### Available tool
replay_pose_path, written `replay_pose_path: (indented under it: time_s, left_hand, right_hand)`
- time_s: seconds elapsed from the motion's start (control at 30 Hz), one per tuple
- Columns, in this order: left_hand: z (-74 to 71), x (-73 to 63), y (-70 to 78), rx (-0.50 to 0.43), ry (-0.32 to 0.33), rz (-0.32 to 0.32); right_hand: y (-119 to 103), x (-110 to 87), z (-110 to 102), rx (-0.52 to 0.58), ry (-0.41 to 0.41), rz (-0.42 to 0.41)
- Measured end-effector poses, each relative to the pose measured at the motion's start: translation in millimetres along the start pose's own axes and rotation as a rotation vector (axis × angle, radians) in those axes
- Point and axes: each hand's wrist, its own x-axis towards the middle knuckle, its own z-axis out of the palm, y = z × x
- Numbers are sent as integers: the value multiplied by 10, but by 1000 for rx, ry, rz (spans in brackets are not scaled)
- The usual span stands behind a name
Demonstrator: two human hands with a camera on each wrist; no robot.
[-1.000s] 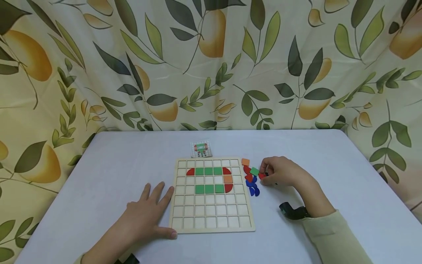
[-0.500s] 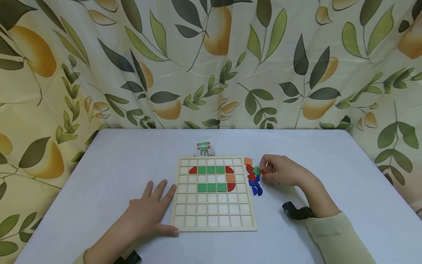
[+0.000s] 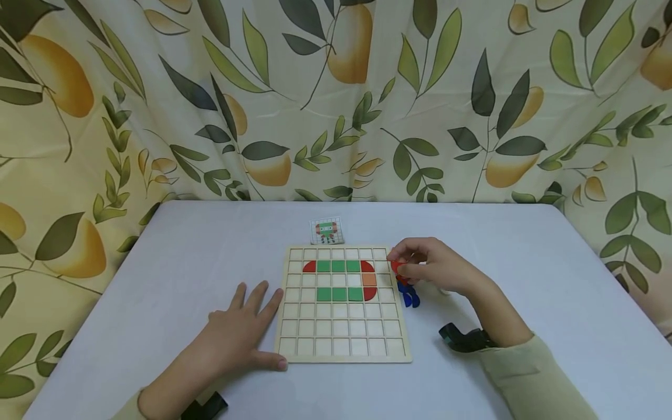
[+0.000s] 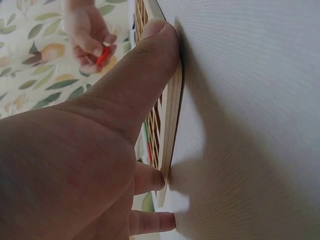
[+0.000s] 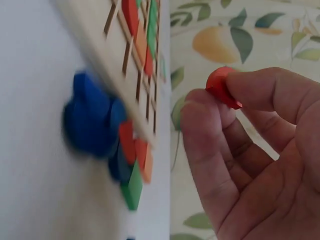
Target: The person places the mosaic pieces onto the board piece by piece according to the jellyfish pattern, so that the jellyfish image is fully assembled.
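Note:
My right hand [image 3: 441,265] is raised over the right edge of a wooden grid board [image 3: 343,348]. In the right wrist view its thumb and finger pinch a red rounded block [image 5: 218,82]. My left hand [image 3: 231,332] lies with fingers spread at the board's left side, thumb [image 4: 162,45] and fingertips touching the edge. Set in the grid are green square blocks [image 3: 339,294], red rounded blocks [image 3: 370,294] and an orange square block [image 3: 369,280].
Blue curved blocks [image 5: 92,122], a green block [image 5: 132,187] and red and orange pieces lie by the board's right edge, partly hidden by my right hand in the head view. Behind the board is a small pattern card [image 3: 326,231]. A printed curtain [image 3: 294,116] hangs beyond the table.
My right hand has picked up the red rounded block from beside the pile and moved left to the board's right edge. My left hand stays at the board. The head view shifts slightly.

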Motion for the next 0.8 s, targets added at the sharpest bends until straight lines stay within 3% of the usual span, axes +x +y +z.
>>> replay_pose_path:
  time_s: [0.3,0.8]
  left_hand:
    - [-1,8,5,2,3,1]
    - [-8,0,3,0,7,5]
  right_hand:
    - [-266,113,213,-3,-24,-99]
    - [-610,554,716,-204,-216,-221]
